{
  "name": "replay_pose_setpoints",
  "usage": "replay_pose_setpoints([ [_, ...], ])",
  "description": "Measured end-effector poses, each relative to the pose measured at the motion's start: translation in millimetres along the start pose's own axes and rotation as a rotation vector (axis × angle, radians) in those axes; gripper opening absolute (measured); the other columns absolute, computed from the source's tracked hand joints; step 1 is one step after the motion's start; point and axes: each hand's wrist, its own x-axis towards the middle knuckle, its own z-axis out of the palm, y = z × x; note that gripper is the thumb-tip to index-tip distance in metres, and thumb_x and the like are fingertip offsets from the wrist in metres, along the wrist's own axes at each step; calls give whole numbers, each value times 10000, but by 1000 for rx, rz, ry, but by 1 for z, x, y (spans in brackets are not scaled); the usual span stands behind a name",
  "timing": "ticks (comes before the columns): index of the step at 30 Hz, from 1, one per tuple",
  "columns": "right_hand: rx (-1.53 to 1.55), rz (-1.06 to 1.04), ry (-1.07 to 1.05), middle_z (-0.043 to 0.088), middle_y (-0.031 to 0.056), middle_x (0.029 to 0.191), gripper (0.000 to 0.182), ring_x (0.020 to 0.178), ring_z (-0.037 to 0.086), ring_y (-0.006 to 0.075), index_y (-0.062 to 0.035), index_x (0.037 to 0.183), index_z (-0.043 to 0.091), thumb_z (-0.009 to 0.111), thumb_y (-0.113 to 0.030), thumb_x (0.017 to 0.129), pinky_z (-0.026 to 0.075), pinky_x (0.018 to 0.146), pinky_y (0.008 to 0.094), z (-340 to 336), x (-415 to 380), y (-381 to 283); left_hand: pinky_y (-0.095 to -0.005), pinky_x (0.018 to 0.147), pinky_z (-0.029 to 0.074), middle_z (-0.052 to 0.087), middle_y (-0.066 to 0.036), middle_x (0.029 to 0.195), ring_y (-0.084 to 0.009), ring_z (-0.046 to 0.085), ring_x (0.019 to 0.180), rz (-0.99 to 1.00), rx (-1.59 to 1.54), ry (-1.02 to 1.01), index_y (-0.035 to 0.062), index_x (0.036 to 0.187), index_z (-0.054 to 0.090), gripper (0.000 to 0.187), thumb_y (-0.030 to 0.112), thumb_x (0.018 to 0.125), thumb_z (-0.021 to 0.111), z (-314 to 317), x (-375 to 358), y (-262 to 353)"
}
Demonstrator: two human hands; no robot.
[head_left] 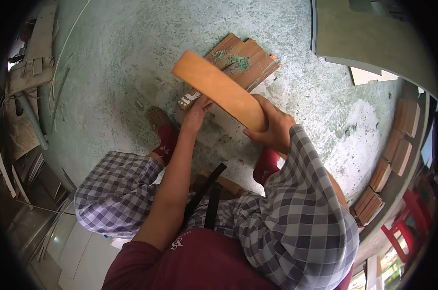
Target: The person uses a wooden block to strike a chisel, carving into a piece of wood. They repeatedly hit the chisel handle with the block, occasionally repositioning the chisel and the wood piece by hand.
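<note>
An orange-brown wooden plank is held up at a slant in front of me, its broad smooth face toward the camera. My right hand is closed around its near right end, thumb below and fingers over the upper edge. At the plank's lower left edge my left hand is closed, some of its fingers hidden behind the wood. Right beside the left hand lies a small silver-and-white object. Beyond the plank, brown boards lie side by side on the floor, with clumps of green material on top.
Greenish, scuffed concrete floor surrounds my feet. Stacked wood pieces line the right side near a red plastic chair. A large flat panel stands at upper right. Scrap boards and a grey pipe are at left.
</note>
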Motion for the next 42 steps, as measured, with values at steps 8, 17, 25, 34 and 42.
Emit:
replay_pose_setpoints([
  [8,334,240,388,584,194,1163,736,1092,570,288,-114,1406,323,674,-225,768,423,945,332,-10,-32,20,-407,950,480,571,-115,1005,-265,565,980,-143,-778,474,29,1084,524,423,302,825,718,35,44,13],
  [17,516,243,695,591,206,1142,823,1025,589,279,-68,1397,335,706,-415,750,466,882,368,-24,-48,63,-403,927,490,582,-95,1125,-219,578,1019,271,-130,146,39,1110,509,316,131,851,665,85,33,95],
  [25,432,323,626,598,226,1149,799,1061,597,321,-117,1394,346,721,-354,730,452,921,390,-17,-47,54,-243,777,477,612,-65,1052,-112,575,890,458,483,-259,27,1041,549,243,-16,817,635,122,32,111],
  [34,454,360,581,621,219,1108,751,1038,612,326,-132,1381,360,715,-272,735,461,911,394,-11,-42,47,-248,739,480,635,-11,994,-83,573,865,520,808,-415,79,1032,578,269,24,788,678,133,36,115],
  [42,457,322,608,608,230,1129,797,1056,602,340,-121,1378,359,723,-360,711,457,919,409,-10,-43,61,-252,760,471,639,-20,1013,-94,569,872,591,736,-354,69,1024,588,239,24,800,660,127,46,149],
])
